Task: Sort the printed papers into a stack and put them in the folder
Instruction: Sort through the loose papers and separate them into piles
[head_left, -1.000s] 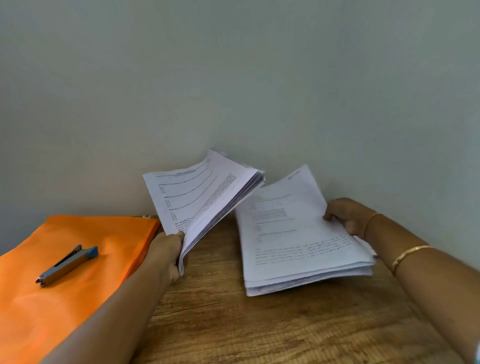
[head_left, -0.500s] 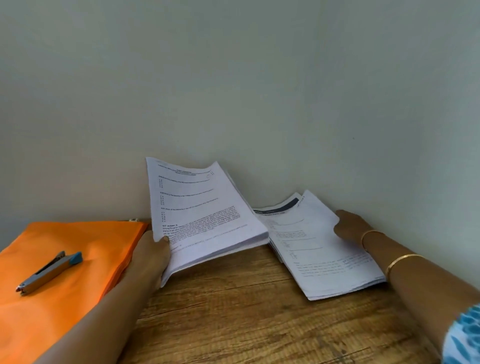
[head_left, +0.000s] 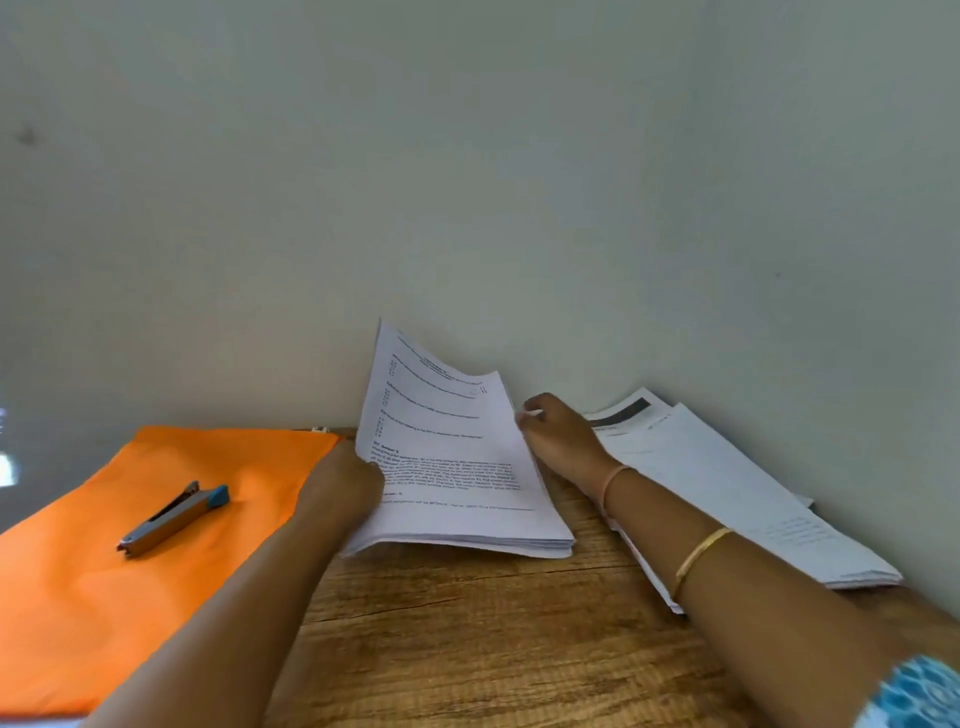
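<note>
On the table (head_left: 467, 649), left hand (head_left: 348, 483) and right hand (head_left: 556, 436) both grip the paper bundle (head_left: 447, 467).

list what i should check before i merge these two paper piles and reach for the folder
1. Grip of the left hand on the held bundle, at its left edge: ok.
2. Whether the right hand pinches the bundle's right edge or only touches it: cannot tell.
3. Flatness of the held bundle: not ok, its far end curls upward.
4. Squareness of the second pile: not ok, sheets are fanned.
5. Access to the orange folder: not ok, a stapler lies on it.
</note>
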